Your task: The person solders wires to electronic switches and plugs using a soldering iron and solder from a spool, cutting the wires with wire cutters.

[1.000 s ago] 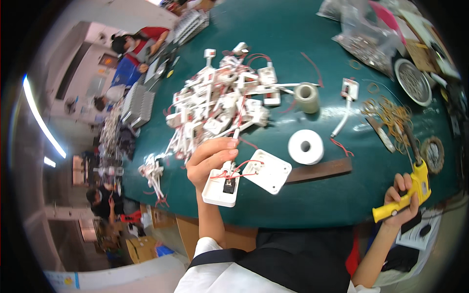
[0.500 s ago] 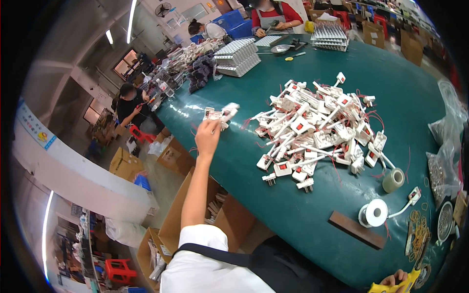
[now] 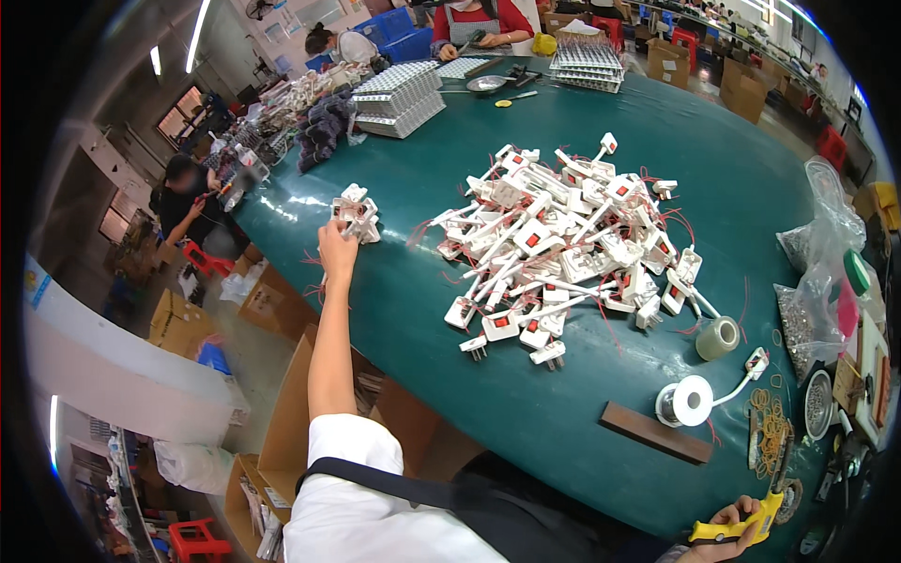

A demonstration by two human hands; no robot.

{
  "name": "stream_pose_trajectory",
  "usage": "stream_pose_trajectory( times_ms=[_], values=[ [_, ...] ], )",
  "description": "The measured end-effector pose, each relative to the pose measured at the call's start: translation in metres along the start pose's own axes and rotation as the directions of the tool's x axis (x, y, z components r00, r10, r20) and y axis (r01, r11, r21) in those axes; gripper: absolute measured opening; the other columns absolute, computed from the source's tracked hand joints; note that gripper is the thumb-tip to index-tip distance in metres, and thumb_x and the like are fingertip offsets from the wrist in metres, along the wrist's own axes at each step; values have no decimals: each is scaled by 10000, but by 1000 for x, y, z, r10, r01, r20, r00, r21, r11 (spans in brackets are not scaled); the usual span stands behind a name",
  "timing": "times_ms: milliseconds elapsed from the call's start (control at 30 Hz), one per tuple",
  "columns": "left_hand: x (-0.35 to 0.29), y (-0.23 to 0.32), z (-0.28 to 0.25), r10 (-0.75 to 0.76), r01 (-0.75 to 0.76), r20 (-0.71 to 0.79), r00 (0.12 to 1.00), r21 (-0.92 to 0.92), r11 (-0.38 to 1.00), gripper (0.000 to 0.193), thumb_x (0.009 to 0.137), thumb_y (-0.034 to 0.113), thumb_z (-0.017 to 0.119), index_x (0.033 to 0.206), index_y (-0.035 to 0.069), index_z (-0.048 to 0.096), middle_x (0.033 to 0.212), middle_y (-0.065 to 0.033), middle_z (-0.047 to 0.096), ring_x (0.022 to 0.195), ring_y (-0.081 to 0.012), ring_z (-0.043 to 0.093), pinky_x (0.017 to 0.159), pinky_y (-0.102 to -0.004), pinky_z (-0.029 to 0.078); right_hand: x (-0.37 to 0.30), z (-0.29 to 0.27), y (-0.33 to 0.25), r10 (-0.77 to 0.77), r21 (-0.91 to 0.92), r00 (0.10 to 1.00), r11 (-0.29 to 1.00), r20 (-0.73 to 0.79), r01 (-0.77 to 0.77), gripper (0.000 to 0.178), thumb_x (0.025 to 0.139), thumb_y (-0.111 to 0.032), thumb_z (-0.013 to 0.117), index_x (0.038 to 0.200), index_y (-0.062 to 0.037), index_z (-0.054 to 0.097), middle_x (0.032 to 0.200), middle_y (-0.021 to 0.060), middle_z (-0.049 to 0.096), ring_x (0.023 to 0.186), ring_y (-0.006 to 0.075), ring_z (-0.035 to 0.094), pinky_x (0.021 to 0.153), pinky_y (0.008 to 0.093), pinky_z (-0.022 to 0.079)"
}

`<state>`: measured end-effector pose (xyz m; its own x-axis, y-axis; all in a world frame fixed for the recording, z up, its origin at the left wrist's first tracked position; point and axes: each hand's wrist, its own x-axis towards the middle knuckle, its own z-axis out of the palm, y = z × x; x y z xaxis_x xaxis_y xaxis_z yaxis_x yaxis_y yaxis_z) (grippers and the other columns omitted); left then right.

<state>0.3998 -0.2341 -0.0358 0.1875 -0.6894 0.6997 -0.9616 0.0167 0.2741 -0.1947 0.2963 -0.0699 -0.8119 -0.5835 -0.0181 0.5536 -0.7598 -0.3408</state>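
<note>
Left hand (image 3: pixel 337 250) has moved to the small white plug cluster (image 3: pixel 358 212).

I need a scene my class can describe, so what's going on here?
A person works at a green table. The left hand is at a small cluster of white parts near the edge; its exact grip is hard to see. The right hand holds a yellow gun-shaped tool. A larger heap of white plug pieces lies on the table between the hands.
</note>
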Motion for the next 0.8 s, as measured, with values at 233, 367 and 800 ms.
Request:
stream_pose_trajectory(
  times_ms=[233, 367, 800],
  values=[
    [-19, 158, -22, 306, 12, 295, 905, -737, 675, 177, 821, 164, 671, 916, 15, 658, 908, -93, 648, 806, -209, 628, 707, -294, 491, 3, -12, -7, 53, -10, 996, 999, 68, -52, 316, 899, -36, 538, 1158, -10, 359, 1021, 87, 409, 923, 138, 431, 682, 235, 444],
    [5, 242, 0, 404, -200, 222, 887, -605, 771, 299, 825, 292, 693, 981, 37, 671, 915, -91, 649, 782, -193, 630, 705, -309, 494, 0, -8, -4, 33, 0, 997, 999, 76, -33, 310, 901, -51, 544, 1152, 1, 370, 1008, 85, 426, 922, 143, 434, 674, 231, 453],
    [3, 305, -33, 295, 504, 609, 737, -784, 362, 250, 891, 208, 654, 1001, -16, 676, 851, -40, 680, 718, -89, 622, 641, -210, 475, 0, -5, 1, 19, 15, 992, 1000, 121, -21, 282, 912, -75, 539, 1135, -9, 379, 1022, 59, 429, 957, 153, 433, 678, 236, 469]
  ],
)
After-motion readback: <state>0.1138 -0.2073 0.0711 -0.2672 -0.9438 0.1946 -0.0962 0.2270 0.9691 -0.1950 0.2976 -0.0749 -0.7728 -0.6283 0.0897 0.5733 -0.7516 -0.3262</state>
